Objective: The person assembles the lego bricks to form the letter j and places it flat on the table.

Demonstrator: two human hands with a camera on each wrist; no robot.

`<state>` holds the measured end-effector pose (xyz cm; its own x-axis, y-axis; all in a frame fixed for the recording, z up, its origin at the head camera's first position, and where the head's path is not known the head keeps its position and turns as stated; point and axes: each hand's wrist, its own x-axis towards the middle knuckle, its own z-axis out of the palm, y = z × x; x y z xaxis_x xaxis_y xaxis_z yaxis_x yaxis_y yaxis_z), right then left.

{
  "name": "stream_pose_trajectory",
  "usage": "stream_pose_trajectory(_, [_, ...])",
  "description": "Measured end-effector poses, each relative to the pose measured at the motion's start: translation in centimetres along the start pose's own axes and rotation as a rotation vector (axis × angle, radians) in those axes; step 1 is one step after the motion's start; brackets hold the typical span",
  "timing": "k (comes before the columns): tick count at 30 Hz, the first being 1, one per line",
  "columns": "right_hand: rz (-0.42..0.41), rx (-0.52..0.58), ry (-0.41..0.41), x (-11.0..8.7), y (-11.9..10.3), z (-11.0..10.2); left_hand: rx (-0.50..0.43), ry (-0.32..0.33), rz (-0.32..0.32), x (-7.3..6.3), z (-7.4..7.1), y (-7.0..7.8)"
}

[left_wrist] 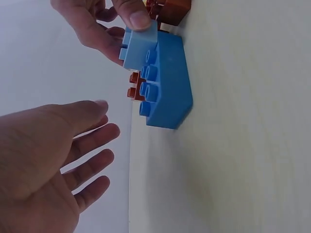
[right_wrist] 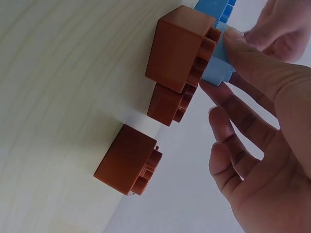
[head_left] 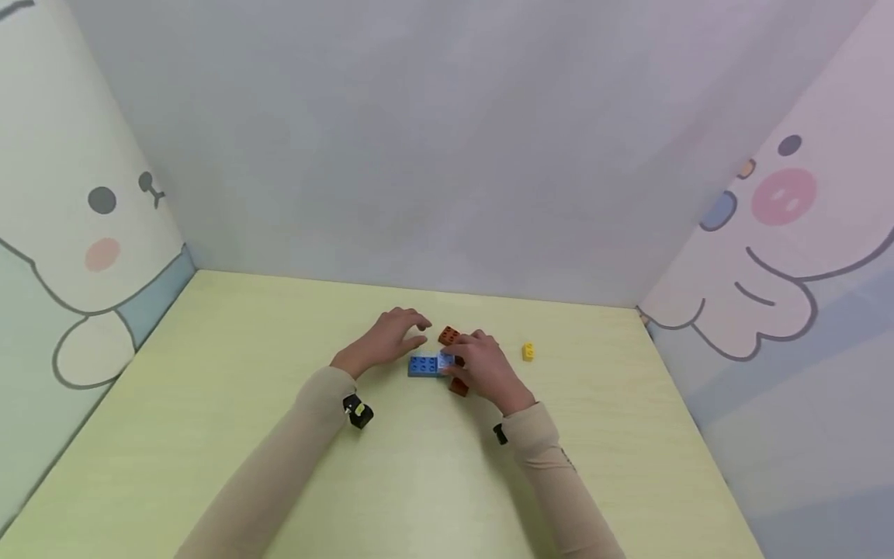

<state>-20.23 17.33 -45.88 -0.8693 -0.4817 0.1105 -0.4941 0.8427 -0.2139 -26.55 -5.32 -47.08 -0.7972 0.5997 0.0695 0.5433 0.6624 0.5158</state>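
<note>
R hand (head_left: 482, 366) pinched light-blue blocky plastic brick (left_wrist: 141, 47) at R end of longer mid-blue studded plastic brick (left_wrist: 170, 80).
Lt-blue pc was over the end studs; couldn't tell if fully seated. L hand (head_left: 386, 338) was free, fingers apart, near mid-blue brick, no contact. Lt-blue pc looked light, stiff, prob. a bit slick, not fragile; best hold = opp. side walls, clear of studs. Three reddish-brown studded plastic bricks (right_wrist: 180, 48) crowded R hand's side, cutting finger room; small yellow studded plastic brick (head_left: 528, 352) lay well apart to R on pale-yellow wood-grain table (head_left: 419, 481).
</note>
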Motion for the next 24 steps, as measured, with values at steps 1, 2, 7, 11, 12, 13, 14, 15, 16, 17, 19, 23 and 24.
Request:
stream_pose_trajectory(1, [0.0,0.0,0.0,0.0,0.0,0.0,0.009,-0.003,0.002,0.6,0.0,0.1])
stream_pose_trajectory(2, [0.003,0.001,-0.002,0.0,0.0,0.0,0.013,-0.009,0.001,1.3,0.1,0.2])
stream_pose_trajectory(7, [0.015,-0.003,-0.006,-0.1,0.1,0.1,0.014,-0.031,0.007,3.7,0.8,0.8])
stream_pose_trajectory(11, [0.0,-0.007,-0.002,0.1,-0.2,0.1,0.008,-0.032,0.016,4.6,1.3,1.1])
stream_pose_trajectory(12, [-0.005,-0.007,0.0,0.2,-0.2,0.0,0.01,-0.036,0.015,4.8,1.4,1.2])
stream_pose_trajectory(13, [-0.009,-0.012,0.003,0.2,-0.3,0.0,0.011,-0.041,0.012,5.0,1.5,1.3])
stream_pose_trajectory(14, [-0.013,-0.017,0.005,0.2,-0.3,0.0,0.012,-0.044,0.01,5.1,1.6,1.4])
stream_pose_trajectory(15, [-0.017,-0.021,0.006,0.3,-0.3,-0.1,0.018,-0.047,0.008,5.2,1.7,1.4])
stream_pose_trajectory(16, [-0.019,-0.026,0.006,0.3,-0.4,-0.1,0.019,-0.053,0.002,5.3,1.8,1.5])
stream_pose_trajectory(17, [-0.021,-0.033,0.006,0.3,-0.4,-0.1,0.023,-0.053,0.001,5.4,1.8,1.6])
stream_pose_trajectory(19, [-0.02,-0.042,0.007,0.3,-0.3,-0.1,0.02,-0.054,0.001,5.5,1.9,1.6])
stream_pose_trajectory(23, [-0.011,-0.027,0.013,0.1,-0.1,-0.1,0.015,-0.056,0.013,5.6,2.0,1.8])
stream_pose_trajectory(24, [-0.008,-0.021,0.013,0.0,-0.1,-0.1,0.017,-0.06,0.014,5.6,2.0,1.8])
